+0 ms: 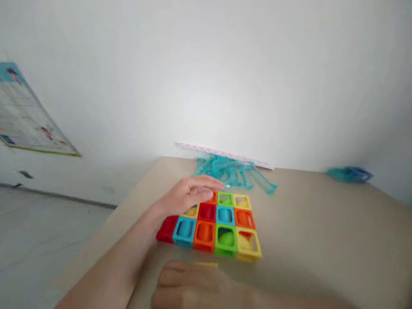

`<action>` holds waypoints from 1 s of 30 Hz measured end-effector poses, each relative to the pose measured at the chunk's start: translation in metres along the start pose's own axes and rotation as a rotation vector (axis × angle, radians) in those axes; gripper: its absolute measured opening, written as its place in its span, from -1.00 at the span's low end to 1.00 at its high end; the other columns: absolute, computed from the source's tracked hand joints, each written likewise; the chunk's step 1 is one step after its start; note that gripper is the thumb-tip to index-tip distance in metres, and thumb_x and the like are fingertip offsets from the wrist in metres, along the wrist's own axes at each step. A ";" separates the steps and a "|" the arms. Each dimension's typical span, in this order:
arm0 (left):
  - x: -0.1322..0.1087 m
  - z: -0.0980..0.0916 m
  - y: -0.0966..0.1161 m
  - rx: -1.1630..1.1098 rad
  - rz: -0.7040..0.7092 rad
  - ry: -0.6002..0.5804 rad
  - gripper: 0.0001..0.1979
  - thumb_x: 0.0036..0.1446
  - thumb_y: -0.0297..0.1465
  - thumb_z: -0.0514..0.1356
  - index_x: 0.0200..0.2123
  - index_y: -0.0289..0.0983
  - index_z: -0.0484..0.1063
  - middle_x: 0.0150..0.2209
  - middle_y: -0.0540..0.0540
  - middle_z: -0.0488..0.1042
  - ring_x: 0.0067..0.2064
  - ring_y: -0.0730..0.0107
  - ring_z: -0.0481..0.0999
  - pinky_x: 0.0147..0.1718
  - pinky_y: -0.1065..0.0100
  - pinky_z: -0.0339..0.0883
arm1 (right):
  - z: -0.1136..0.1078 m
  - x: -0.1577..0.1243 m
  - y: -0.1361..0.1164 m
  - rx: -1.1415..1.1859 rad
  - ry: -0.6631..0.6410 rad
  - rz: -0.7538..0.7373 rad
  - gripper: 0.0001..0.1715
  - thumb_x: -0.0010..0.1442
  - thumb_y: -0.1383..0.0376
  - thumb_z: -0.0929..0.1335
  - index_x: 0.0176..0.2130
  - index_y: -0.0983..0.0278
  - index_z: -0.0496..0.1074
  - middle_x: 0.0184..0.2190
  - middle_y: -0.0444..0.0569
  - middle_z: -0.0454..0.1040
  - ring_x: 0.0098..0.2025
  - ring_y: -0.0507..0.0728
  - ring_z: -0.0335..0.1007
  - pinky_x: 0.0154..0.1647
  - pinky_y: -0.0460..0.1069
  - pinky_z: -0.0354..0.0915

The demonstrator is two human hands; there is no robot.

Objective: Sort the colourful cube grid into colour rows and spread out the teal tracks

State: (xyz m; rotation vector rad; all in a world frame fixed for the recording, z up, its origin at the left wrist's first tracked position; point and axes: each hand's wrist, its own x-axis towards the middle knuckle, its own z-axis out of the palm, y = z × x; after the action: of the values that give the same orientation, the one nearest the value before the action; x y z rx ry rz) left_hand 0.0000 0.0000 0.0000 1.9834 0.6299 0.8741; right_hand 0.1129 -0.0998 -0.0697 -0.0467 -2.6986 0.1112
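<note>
A block of coloured hollow cubes (pixel 222 227), red, blue, orange, green and yellow, lies on the beige table (pixel 322 240). My left hand (pixel 188 195) reaches over the block's far left corner, fingers stretched out flat and lying on the cubes. My right hand (pixel 189 285) rests on the table just in front of the block, fingers curled under; a thin yellow piece (pixel 206 265) shows at its fingertips, and I cannot make out whether the hand holds it.
A heap of clear turquoise plastic pieces (pixel 231 174) lies behind the cubes by the white wall. A blue-green object (pixel 349 174) sits at the far right. A poster (pixel 25 116) hangs on the left wall. The table's left edge drops to a grey floor.
</note>
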 end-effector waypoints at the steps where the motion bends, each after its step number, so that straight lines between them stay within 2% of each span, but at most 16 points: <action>1: 0.000 -0.009 -0.005 0.045 -0.021 0.060 -0.75 0.16 -0.37 0.15 -0.13 -0.28 0.54 -0.05 -0.14 0.53 -0.03 0.28 0.47 -0.08 0.36 0.31 | -0.003 0.003 0.000 -0.023 0.011 0.000 -0.73 0.28 0.24 0.30 -0.44 0.29 0.37 -0.48 -0.16 0.33 -0.31 0.06 0.21 -0.27 -0.06 0.20; 4: -0.001 -0.029 -0.021 0.146 -0.079 0.172 -0.76 0.14 -0.36 0.16 -0.20 -0.31 0.57 -0.17 -0.13 0.56 -0.20 0.33 0.50 -0.21 0.38 0.32 | -0.012 0.010 -0.001 -0.078 0.021 0.016 -0.74 0.27 0.25 0.30 -0.44 0.28 0.37 -0.49 -0.14 0.32 -0.31 0.10 0.20 -0.24 -0.02 0.19; 6: -0.001 -0.035 -0.030 0.179 -0.111 0.160 -0.77 0.12 -0.35 0.17 -0.24 -0.32 0.58 -0.22 -0.14 0.57 -0.26 0.34 0.50 -0.27 0.39 0.31 | -0.018 0.012 -0.002 -0.110 0.005 0.047 -0.75 0.27 0.26 0.30 -0.44 0.29 0.37 -0.48 -0.12 0.32 -0.31 0.11 0.20 -0.21 0.00 0.18; 9: -0.001 -0.035 -0.039 0.183 -0.146 0.133 -0.77 0.10 -0.35 0.17 -0.25 -0.32 0.59 -0.23 -0.14 0.58 -0.25 0.33 0.50 -0.30 0.40 0.31 | -0.027 0.013 0.000 -0.109 -0.042 0.061 -0.77 0.27 0.27 0.29 -0.40 0.31 0.38 -0.44 -0.09 0.34 -0.27 0.11 0.22 -0.14 0.01 0.18; 14: 0.000 -0.032 -0.050 0.285 -0.212 0.207 -0.77 0.07 -0.36 0.17 -0.30 -0.31 0.61 -0.24 -0.13 0.60 -0.27 0.30 0.53 -0.33 0.41 0.32 | -0.039 0.012 0.004 -0.120 -0.124 0.108 -0.82 0.26 0.33 0.30 -0.38 0.33 0.39 -0.40 -0.05 0.37 -0.21 0.12 0.24 -0.06 0.00 0.18; 19: -0.001 -0.032 -0.064 0.180 -0.311 0.170 -0.76 0.03 -0.36 0.19 -0.30 -0.29 0.63 -0.32 -0.08 0.63 -0.30 0.28 0.55 -0.33 0.40 0.34 | -0.042 0.012 0.002 -0.157 -0.116 0.117 -0.80 0.27 0.36 0.26 -0.38 0.33 0.39 -0.37 -0.01 0.39 -0.19 0.13 0.25 -0.07 0.00 0.20; 22: -0.002 -0.036 -0.072 0.054 -0.344 0.240 -0.79 -0.01 -0.36 0.22 -0.36 -0.29 0.64 -0.35 -0.09 0.63 -0.29 0.26 0.55 -0.30 0.38 0.35 | -0.053 0.012 0.000 -0.110 -0.048 0.137 -0.82 0.26 0.34 0.25 -0.35 0.33 0.38 -0.34 0.01 0.41 -0.17 0.12 0.27 -0.03 -0.01 0.20; 24: -0.002 -0.039 -0.077 -0.076 -0.370 0.325 -0.82 -0.06 -0.38 0.24 -0.41 -0.31 0.63 -0.38 -0.11 0.63 -0.30 0.27 0.55 -0.29 0.38 0.36 | -0.070 0.009 0.006 -0.078 0.001 0.239 -0.86 0.22 0.35 0.25 -0.34 0.32 0.38 -0.34 0.00 0.42 -0.22 0.11 0.29 -0.09 -0.03 0.23; 27: -0.001 -0.041 -0.085 -0.266 -0.413 0.433 -0.84 -0.18 -0.41 0.30 -0.47 -0.37 0.61 -0.45 -0.17 0.61 -0.37 0.25 0.55 -0.34 0.35 0.38 | -0.101 -0.003 0.027 -0.116 0.021 0.551 -0.82 0.19 0.42 0.22 -0.27 0.32 0.40 -0.36 0.01 0.45 -0.30 0.09 0.34 -0.26 -0.06 0.24; 30: 0.001 -0.042 -0.091 -0.322 -0.429 0.543 -0.81 -0.22 -0.40 0.32 -0.47 -0.38 0.60 -0.50 -0.16 0.58 -0.48 0.29 0.52 -0.52 0.37 0.35 | -0.121 -0.023 0.054 -0.285 -0.084 0.886 -0.73 0.22 0.43 0.21 -0.14 0.31 0.42 -0.27 0.07 0.50 -0.21 0.14 0.43 -0.23 -0.04 0.25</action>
State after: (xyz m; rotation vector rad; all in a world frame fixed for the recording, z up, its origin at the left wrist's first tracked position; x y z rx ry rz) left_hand -0.0412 0.0676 -0.0611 1.2519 1.0958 1.1599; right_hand 0.1866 -0.0385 0.0252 -1.3315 -2.5414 -0.0121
